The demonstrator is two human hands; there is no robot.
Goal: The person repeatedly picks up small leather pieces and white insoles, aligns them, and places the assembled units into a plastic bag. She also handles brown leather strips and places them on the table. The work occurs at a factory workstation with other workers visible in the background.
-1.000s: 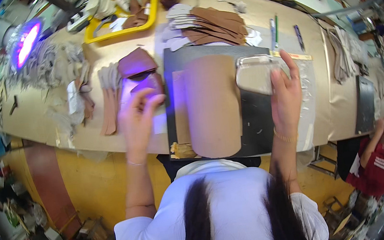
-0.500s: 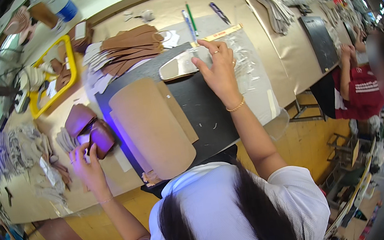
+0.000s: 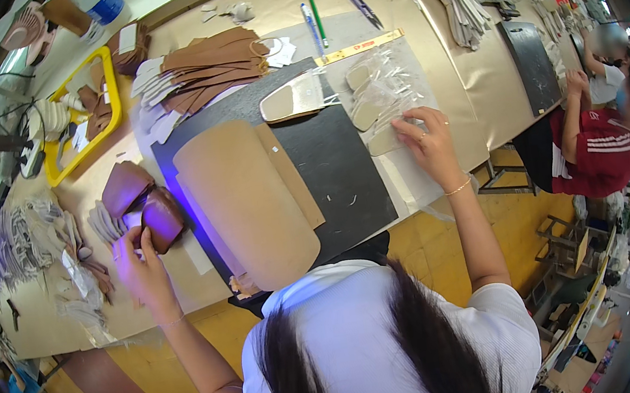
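Observation:
My left hand [image 3: 144, 275] is curled at the lower edge of a folded brown leather piece [image 3: 163, 219], its thumb and fingers closed on that edge. Another brown leather piece [image 3: 127, 187] lies just beyond it. On the right, my right hand [image 3: 431, 149] hovers with fingers apart, the fingertips beside a pale sole-shaped piece [image 3: 383, 142]. More such pieces lie above it under thin white strips [image 3: 406, 91]. A pale sole-shaped piece [image 3: 290, 99] with a light, shiny surface rests alone on the black board [image 3: 339, 165].
A curved tan sheet [image 3: 245, 206] covers the black board's left part. Brown strips [image 3: 214, 66] are fanned beyond, near a yellow tray [image 3: 56, 163]. A ruler [image 3: 361, 48], a green pencil [image 3: 317, 20] and pens lie at the back. At right sits a person in red [image 3: 603, 150].
My right hand has moved right and nearer, away from the pale sole-shaped piece, which stays on the board. My left hand has barely moved.

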